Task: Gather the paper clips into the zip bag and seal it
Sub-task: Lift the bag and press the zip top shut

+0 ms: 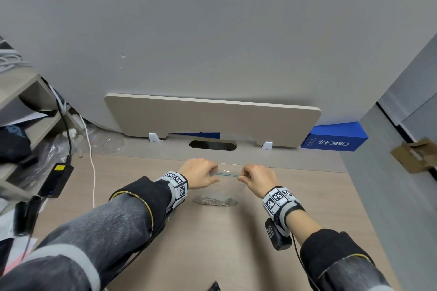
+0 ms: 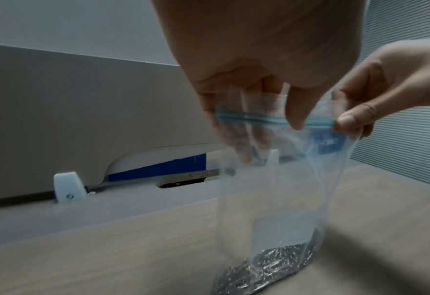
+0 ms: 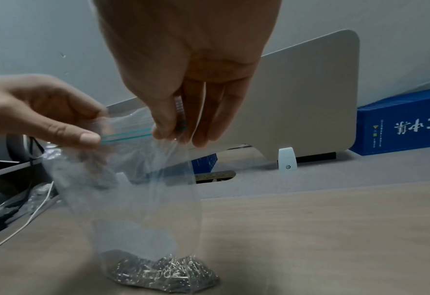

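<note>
A clear zip bag (image 2: pixel 279 189) (image 3: pixel 138 195) stands upright on the wooden desk, its bottom resting on the surface. A heap of silver paper clips (image 1: pixel 215 201) (image 2: pixel 264 269) (image 3: pixel 163 273) lies inside at the bottom. My left hand (image 1: pixel 201 172) (image 2: pixel 246 111) (image 3: pixel 57 123) pinches the left end of the teal zip strip (image 1: pixel 225 174) (image 2: pixel 264 118) (image 3: pixel 126 136). My right hand (image 1: pixel 256 178) (image 3: pixel 178 119) (image 2: pixel 355 113) pinches the strip's right end. The strip is stretched straight between the two hands.
A beige panel (image 1: pixel 212 120) on white feet stands behind the hands, over a cable slot (image 1: pixel 212 145). A blue box (image 1: pixel 335 139) sits at the back right. On the left are a shelf (image 1: pixel 28 106), a black adapter (image 1: pixel 55 181), a white cable (image 1: pixel 93 172) and plastic wrapping.
</note>
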